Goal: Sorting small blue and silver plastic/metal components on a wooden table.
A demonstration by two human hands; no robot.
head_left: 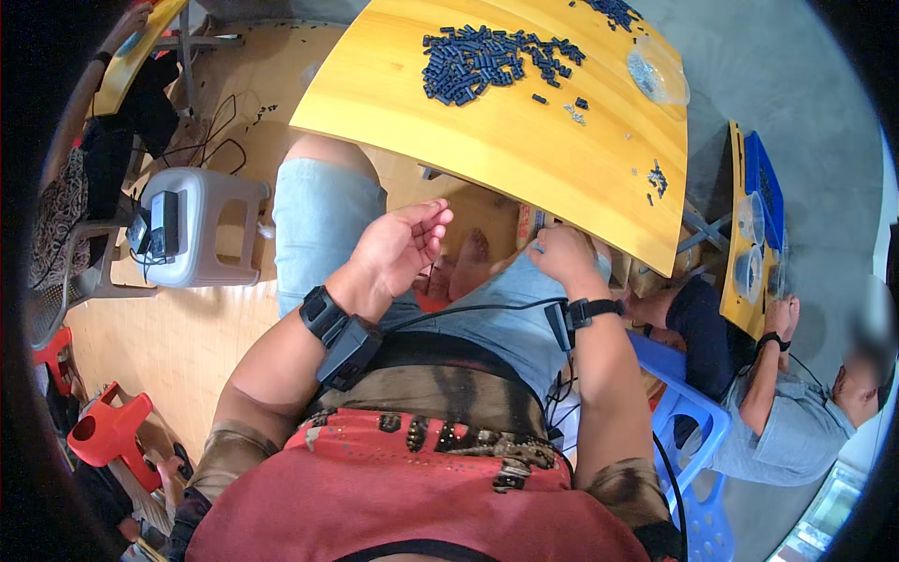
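Observation:
My left hand [409, 245] is raised above my lap, short of the table's near edge. Its fingers are curled together with the thumb against them; whatever may lie between them is hidden. Close to the table edge, over my thigh, my right hand [567, 253] is closed in a pinch. A tiny pale bit shows at its fingertips, too small to name. Beyond both hands, a heap of small black cylindrical parts [473, 66] lies on the yellow wooden table [375, 103]. Small silvery pieces [575, 114] and a little cluster of dark screw-like parts [657, 178] lie nearer the right side.
A clear plastic bowl [655, 80] stands at the table's far right. A cable runs between the black wrist devices on my arms. To the left are a grey stool [201, 225] with a black box on it and a red stool [110, 423]. A co-worker [782, 412] sits at the right beside a blue chair [688, 412].

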